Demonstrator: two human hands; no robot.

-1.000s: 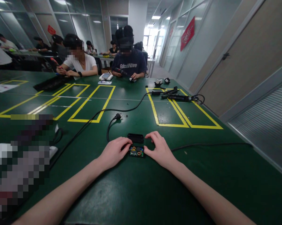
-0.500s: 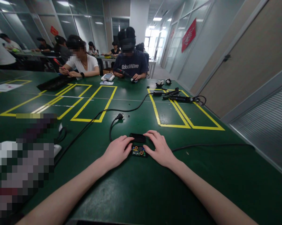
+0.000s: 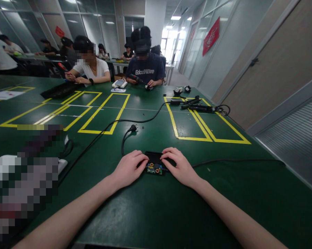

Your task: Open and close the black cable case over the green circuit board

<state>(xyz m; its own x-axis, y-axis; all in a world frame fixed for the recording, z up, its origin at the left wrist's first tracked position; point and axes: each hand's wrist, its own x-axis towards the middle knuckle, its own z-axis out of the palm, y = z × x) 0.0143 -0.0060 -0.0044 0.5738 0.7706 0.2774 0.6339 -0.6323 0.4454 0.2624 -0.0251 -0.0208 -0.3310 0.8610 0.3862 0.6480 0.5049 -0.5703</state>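
A black plastic casing half [image 3: 154, 157], hollow side showing, sits tilted just behind an open circuit board [image 3: 154, 168] with copper coils and green parts. My left hand [image 3: 130, 167] pinches the left end of the casing half, its thumb close to the board. At the opposite end my right hand [image 3: 181, 167] grips the same piece between fingers and thumb. The board appears to rest in a black lower shell, whose edges are partly hidden by my hands. A black cable [image 3: 223, 160] runs off to the right from behind my right hand.
A plug [image 3: 133, 128] on a black cord lies behind my left hand. Another long cable [image 3: 142, 121] crosses the green table [image 3: 171, 211]. Black tools and cords [image 3: 202, 108] lie at the back right. Two people sit across the table, one holding a screwdriver-like tool [image 3: 136, 79].
Both hands have brought the casing half nearer, down against the board's far edge. My right thumb has left the board's side and moved up to the casing half.
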